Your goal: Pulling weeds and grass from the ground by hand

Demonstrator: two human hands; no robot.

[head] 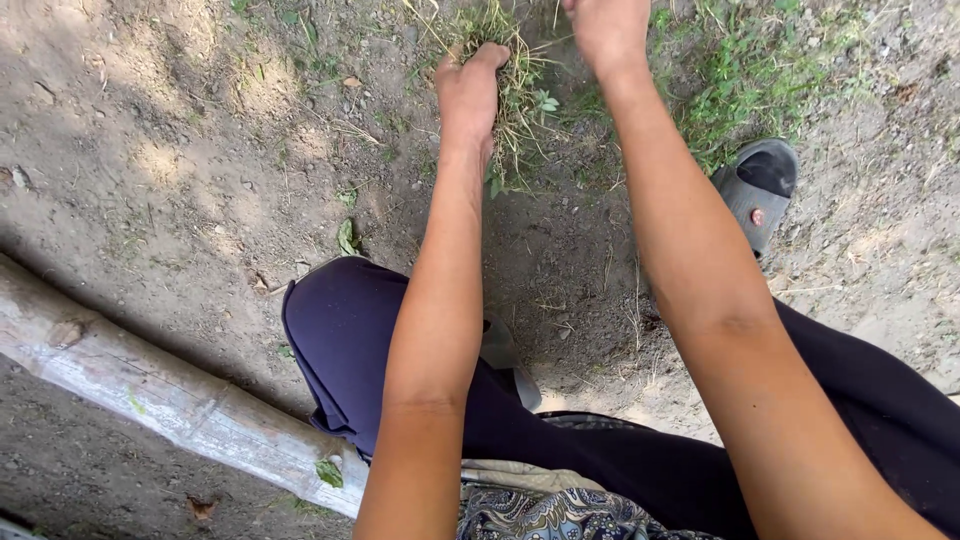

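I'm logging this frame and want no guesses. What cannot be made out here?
- Right hand: fingers cut off by the top edge of the head view, so its grip is unreadable.
- Left hand: palm side faces away; it closes on a grass tuft.
- Grass tuft: its top runs past the top edge.
- Grey sandal: part hidden behind the right forearm.

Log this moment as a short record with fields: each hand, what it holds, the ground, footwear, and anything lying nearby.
left hand: left hand closed around a clump of grass
right hand: right hand at the top edge, fingers cut off by the frame; grip cannot be told
ground: bare dirt with a green grass patch
footwear: grey sandal beside the right forearm
nearby: pale log lying across the lower left
clothing: dark trousers
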